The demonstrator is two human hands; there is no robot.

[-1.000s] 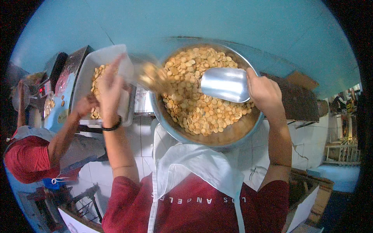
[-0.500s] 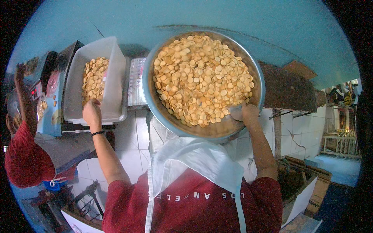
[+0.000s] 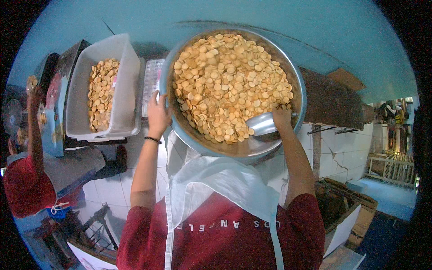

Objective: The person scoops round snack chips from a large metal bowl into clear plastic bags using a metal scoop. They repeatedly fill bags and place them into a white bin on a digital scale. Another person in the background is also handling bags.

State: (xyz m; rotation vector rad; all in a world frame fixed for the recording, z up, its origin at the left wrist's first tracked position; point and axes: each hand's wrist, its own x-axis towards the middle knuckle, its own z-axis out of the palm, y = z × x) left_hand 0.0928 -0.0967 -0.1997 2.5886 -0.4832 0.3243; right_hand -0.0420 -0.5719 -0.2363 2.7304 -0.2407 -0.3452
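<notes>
In the head view, the right hand's (image 3: 282,119) fingers are gripping a smooth metal scoop (image 3: 262,124), its tip touching flat, round crackers (image 3: 229,85) inside a round metal bowl (image 3: 252,149); the left hand (image 3: 159,118) is touching the rim, its grip unclear.

In the large round silver metal basin (image 3: 258,147) lie flat round golden pieces (image 3: 229,83), the curved silver metal scoop (image 3: 263,123) against them in its near-right part. Left of the basin sits a clear ridged plastic tray (image 3: 153,72), and farther left a translucent white rectangular plastic tub (image 3: 128,99), with more pieces inside. Right of the basin is a dark brown flat surface (image 3: 328,99); behind the basin, a blue wall (image 3: 261,12)
</notes>
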